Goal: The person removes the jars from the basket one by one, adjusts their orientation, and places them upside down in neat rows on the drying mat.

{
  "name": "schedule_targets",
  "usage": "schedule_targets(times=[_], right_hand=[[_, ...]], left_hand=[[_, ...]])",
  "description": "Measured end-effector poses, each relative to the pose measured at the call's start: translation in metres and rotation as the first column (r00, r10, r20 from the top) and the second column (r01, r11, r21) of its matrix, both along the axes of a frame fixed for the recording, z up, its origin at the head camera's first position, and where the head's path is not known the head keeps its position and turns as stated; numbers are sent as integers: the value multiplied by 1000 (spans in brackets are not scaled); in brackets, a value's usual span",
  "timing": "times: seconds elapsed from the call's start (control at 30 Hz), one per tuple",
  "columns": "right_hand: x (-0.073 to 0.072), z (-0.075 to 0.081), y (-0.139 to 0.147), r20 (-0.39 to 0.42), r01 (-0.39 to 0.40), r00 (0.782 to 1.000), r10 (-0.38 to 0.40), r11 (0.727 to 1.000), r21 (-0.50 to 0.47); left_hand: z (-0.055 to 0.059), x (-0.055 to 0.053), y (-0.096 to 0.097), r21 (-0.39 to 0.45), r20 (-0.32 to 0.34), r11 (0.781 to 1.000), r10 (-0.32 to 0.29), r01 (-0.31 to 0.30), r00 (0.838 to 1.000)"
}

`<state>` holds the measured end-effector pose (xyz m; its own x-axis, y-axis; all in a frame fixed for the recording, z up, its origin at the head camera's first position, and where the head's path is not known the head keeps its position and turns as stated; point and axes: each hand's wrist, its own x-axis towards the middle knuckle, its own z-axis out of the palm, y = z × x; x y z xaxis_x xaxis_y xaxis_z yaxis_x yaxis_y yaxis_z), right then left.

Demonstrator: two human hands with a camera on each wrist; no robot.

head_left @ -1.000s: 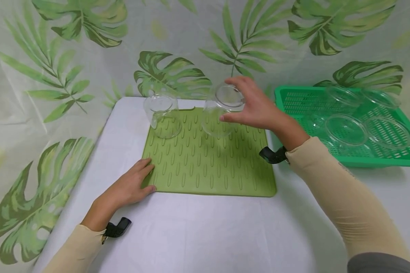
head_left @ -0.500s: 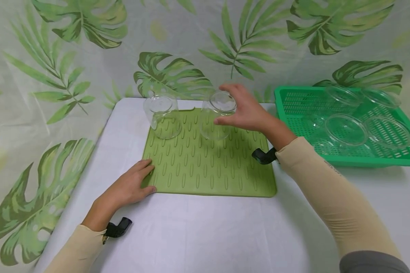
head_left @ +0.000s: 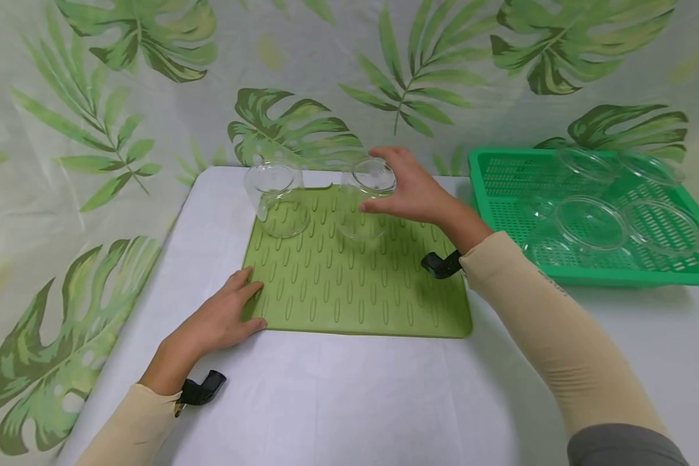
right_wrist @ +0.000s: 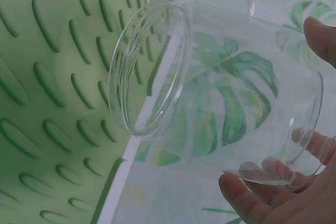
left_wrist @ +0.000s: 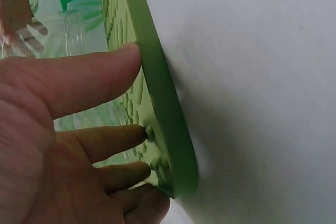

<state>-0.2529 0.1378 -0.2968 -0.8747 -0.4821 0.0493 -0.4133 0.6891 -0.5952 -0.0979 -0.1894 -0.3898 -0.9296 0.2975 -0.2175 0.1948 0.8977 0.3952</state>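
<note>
My right hand (head_left: 413,191) grips a clear glass cup (head_left: 360,217) near its base, thumb on one side and fingers on the other. The cup is upside down, its rim (right_wrist: 118,77) close over the ridged green drying mat (head_left: 349,291). To its left another upturned glass cup (head_left: 279,200) stands on the mat's back left part. My left hand (head_left: 224,314) rests at the mat's left front corner with fingers spread. In the left wrist view the thumb (left_wrist: 105,74) and fingertips of that hand touch the mat's edge (left_wrist: 168,108).
A green perforated basket (head_left: 594,278) stands to the right of the mat, holding several clear glass cups (head_left: 591,223) with rims up. White cloth (head_left: 355,395) covers the table. A leaf-print curtain (head_left: 303,39) rises right behind.
My right hand has moved left and slightly down with the glass cup, bringing it nearer the other upturned cup. The left hand has stayed at the mat's corner.
</note>
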Motion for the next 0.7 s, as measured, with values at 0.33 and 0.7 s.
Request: schedule_targets(times=[0.33,0.7], right_hand=[[-6,-10,-7,10,-16,1000,16,1000,8],[-13,-14,-10,63,38,997,-38,999,-3]], left_hand=[[-3,0,0,-39,-67,999,-33,31,997],[-4,-1,0,-40,-60,999,-21,18,998]])
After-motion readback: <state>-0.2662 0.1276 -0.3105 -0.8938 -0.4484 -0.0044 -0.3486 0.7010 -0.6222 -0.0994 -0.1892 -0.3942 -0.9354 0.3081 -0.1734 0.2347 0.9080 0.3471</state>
